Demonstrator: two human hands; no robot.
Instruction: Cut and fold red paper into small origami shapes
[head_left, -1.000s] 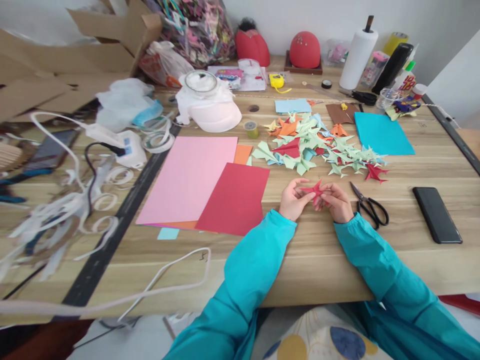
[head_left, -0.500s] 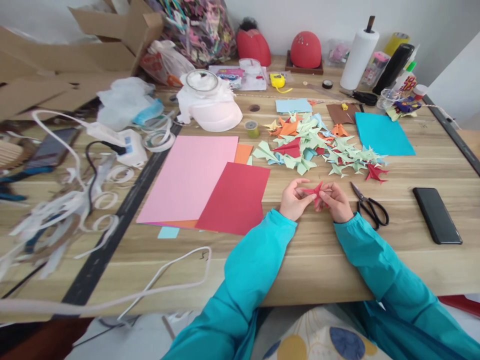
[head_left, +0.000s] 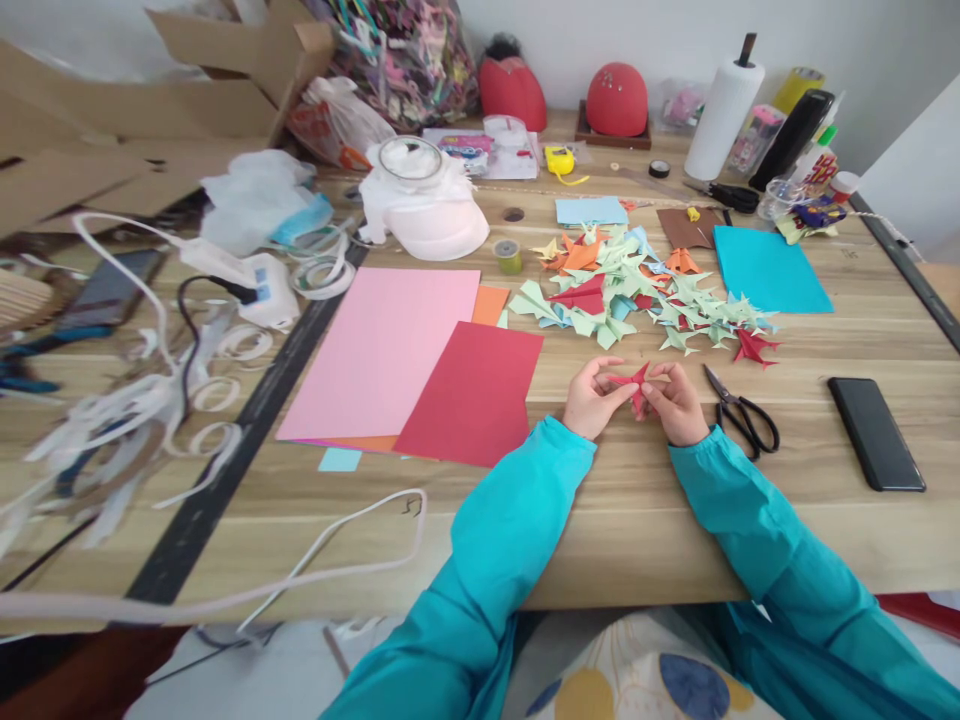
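— Being pinched where, the folded red paper (head_left: 640,378)?

— In the grip of the left hand (head_left: 589,402) and right hand (head_left: 681,408), over the tabletop (head_left: 615,540); black-handled scissors (head_left: 724,395) are seen beside the right hand, folded pieces (head_left: 626,280) heaped beyond.

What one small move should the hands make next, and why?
Probably a firmer thumb press on the folded red paper: the left hand and right hand both pinch it with their fingertips, its points splay outward, and the black-handled scissors lie unheld on the table.
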